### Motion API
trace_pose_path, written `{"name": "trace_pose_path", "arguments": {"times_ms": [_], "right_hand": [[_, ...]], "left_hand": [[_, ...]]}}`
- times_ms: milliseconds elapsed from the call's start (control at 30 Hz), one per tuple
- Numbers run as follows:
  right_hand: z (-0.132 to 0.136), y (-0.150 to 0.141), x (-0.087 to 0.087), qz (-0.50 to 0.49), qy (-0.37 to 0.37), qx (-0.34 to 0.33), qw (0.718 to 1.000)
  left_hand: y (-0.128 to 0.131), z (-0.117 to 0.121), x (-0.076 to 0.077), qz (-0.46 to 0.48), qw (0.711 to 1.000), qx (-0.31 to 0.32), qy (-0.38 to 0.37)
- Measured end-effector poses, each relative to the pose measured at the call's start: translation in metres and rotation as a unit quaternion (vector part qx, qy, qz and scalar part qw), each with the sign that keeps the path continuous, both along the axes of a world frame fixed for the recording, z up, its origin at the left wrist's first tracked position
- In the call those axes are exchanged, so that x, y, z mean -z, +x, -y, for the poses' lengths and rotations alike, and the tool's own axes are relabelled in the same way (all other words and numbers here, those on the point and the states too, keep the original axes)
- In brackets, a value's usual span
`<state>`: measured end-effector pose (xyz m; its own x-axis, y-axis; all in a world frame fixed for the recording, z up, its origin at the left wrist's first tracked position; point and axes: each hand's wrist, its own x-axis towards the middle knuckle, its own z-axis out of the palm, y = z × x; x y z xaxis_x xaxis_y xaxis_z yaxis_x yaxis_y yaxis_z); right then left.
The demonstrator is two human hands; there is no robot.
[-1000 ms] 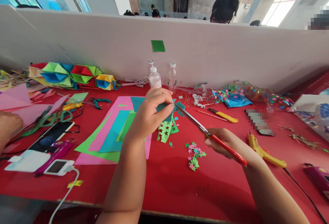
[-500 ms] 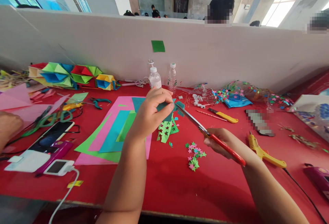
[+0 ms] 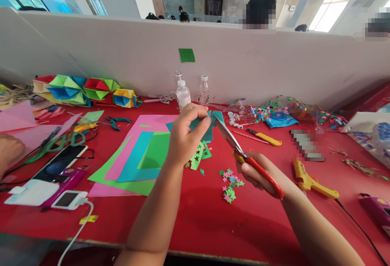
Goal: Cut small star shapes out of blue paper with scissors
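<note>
My left hand (image 3: 190,131) pinches a piece of teal paper (image 3: 207,135) above the table, partly covering it. My right hand (image 3: 257,170) grips scissors with red handles (image 3: 265,176); their blades point up and left to the paper's right edge. Whether the blades touch the paper I cannot tell. Below the paper lie green scraps (image 3: 196,158) with star-shaped holes. Small pink, green and blue paper stars (image 3: 230,186) sit in a pile under the scissors. Left of my hand are stacked sheets of pink, green and blue paper (image 3: 134,156).
Another person's hand (image 3: 11,152) is at the left edge, beside green-handled scissors (image 3: 65,142) and a phone (image 3: 61,162). Bottles (image 3: 183,94) stand at the back. A yellow cutter (image 3: 268,138), a yellow glue gun (image 3: 313,182) and another phone (image 3: 307,146) lie right.
My left hand has shifted slightly right and the teal paper has turned in it. The scissors have drawn back a little, with their blades tilted more steeply.
</note>
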<state>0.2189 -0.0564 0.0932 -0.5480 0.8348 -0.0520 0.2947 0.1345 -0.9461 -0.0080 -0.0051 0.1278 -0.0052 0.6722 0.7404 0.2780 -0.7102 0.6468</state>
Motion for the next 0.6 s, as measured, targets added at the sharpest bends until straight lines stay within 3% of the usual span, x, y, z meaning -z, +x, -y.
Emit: {"name": "trace_pose_path", "arguments": {"times_ms": [333,600], "right_hand": [[-0.003,0.006,-0.009,0.045,0.014,-0.007,0.999],[0.001,-0.002,-0.003,-0.004,0.003,0.001,1.000]], "left_hand": [[-0.003,0.001,-0.001,-0.038,0.998,0.018,0.039],[-0.001,0.003,0.000,-0.027,0.998,0.023,0.051]]}}
